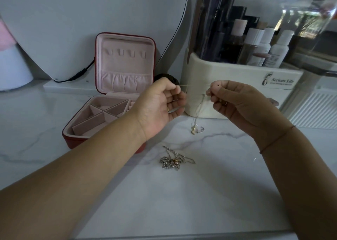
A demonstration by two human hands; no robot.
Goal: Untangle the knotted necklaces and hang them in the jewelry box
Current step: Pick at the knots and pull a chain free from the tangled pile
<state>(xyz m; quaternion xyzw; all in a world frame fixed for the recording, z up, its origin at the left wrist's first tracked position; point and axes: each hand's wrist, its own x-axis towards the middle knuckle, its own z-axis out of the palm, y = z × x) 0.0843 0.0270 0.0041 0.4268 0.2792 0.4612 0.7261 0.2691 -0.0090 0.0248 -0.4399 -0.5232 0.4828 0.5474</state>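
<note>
Keeping the fine chain [197,101] slack between the hands lets its snag loosen; pulling taut would likely tighten it. The open jewelry box [125,66] stands behind the left hand [160,106]. Both that and the right hand [235,103] pinch the chain with curled fingers. A second tangle [172,162] lies on the counter [182,203].

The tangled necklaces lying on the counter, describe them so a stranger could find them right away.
On the white marble counter, look in front of the open red jewelry box, nearer the camera. The tangled necklaces form a silver heap with a pinkish bead, lying untouched, unlike the thin chain held by both hands.
</note>
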